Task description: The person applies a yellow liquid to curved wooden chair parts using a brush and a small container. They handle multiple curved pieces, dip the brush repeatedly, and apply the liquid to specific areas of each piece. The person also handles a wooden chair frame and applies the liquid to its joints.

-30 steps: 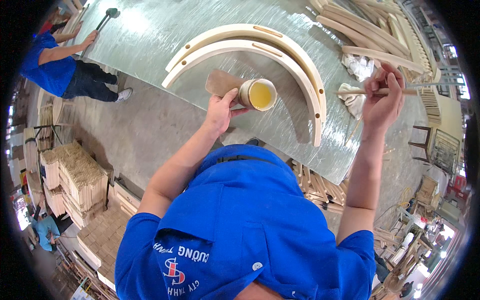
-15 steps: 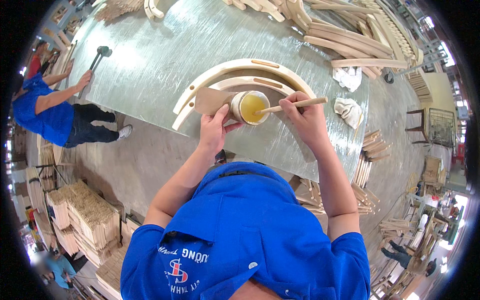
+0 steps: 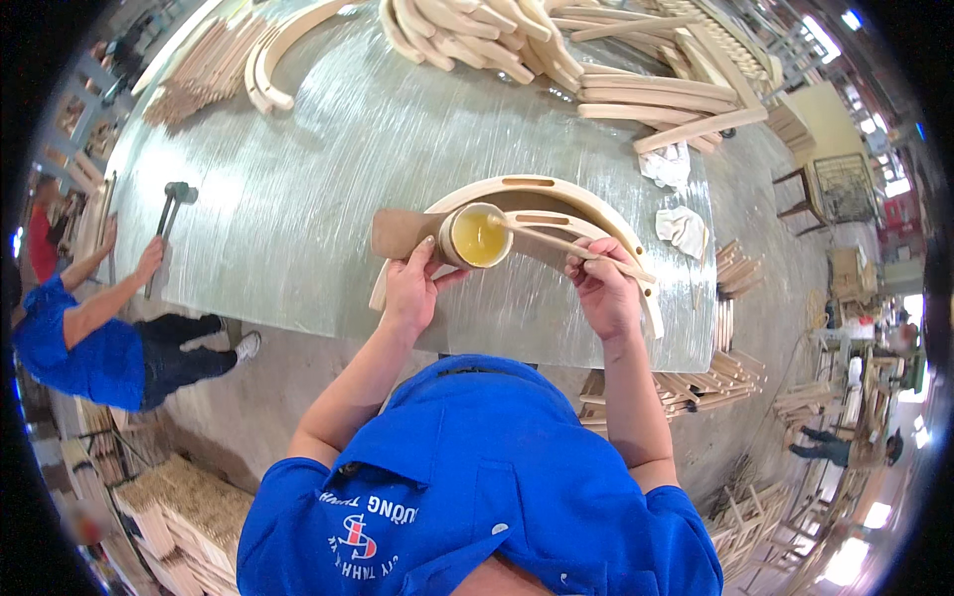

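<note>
My left hand (image 3: 412,290) is closed round a round cup (image 3: 459,260) of yellow, glue-like liquid (image 3: 479,238), its open top tipped into view. A flat brown piece (image 3: 399,234) juts out from the cup's left side; whether it is joined to the cup I cannot tell. Between the fingers of my right hand (image 3: 604,288) is a thin wooden stick (image 3: 556,244), its tip at the cup's right rim. Under and behind them lie two curved wooden pieces, an outer one (image 3: 591,202) and an inner one (image 3: 576,228), both slotted. Small holes show near their right ends.
A film-covered table (image 3: 298,209) carries stacked curved wood (image 3: 467,30), long wooden parts (image 3: 656,91) and white cloths (image 3: 682,230). At the left, a co-worker in a blue shirt (image 3: 87,333) grips a mallet (image 3: 177,194). Wooden sticks (image 3: 711,387) sit beyond the table's near right edge.
The stick's tip has come up out of the yellow liquid to the cup's rim, and my right hand has changed its hold and angle. The whole view has shifted.
</note>
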{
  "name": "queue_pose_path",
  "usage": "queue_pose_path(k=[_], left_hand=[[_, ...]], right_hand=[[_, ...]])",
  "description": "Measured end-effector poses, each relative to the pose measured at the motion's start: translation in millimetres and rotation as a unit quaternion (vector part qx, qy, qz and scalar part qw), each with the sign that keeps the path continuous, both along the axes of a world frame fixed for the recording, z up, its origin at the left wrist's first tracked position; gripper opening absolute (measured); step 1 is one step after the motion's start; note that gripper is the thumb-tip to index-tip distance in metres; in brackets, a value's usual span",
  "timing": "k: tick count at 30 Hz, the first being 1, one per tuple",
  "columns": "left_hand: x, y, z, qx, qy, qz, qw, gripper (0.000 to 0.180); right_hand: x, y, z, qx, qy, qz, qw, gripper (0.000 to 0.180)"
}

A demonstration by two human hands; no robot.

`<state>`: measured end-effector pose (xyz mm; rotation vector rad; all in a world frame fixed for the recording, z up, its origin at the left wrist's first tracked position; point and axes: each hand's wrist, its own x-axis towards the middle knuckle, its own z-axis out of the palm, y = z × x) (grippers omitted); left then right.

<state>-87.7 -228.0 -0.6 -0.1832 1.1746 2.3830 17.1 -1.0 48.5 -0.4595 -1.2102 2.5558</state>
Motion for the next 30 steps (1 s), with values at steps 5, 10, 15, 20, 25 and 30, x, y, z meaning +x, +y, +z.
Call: queue_pose_path(k=[5,10,15,20,25,30], left_hand=[[-20.6,9.6,0.8,0.003,0.001,-0.053,0.999,0.03],[-29.7,21.5,4.1,0.001,-0.017,-0.086,0.996,0.03],[-31.2,33.7,0.6,0.009,-0.015,-0.12,0.993,0.029],[-43.0,37.8,-9.6,0.006,-0.046,-0.096,0.994,0.029],[-62.1,10.7,-14.9,0.01,-0.063,-0.017,0.998,0.024],[-81.7,-20.8,-16.9,-0.002,-0.045,0.059,0.997,0.022]], right_hand=[[-9.2,-18.5,-25.2,-0.097,-0.109,-0.086,0.986,0.006],[-15.1,-26.1,-39.6,-0.134,-0.169,-0.129,0.968,0.031],[-15.5,-19.1,-47.5,-0.183,-0.15,-0.144,0.961,0.024],[-13.2,-0.4,-45.1,-0.205,-0.117,-0.146,0.961,0.014],[-16.7,11.8,-31.9,-0.006,-0.106,-0.259,0.96,0.02],[-22.9,14.3,-26.1,0.23,-0.073,-0.268,0.933,0.02]])
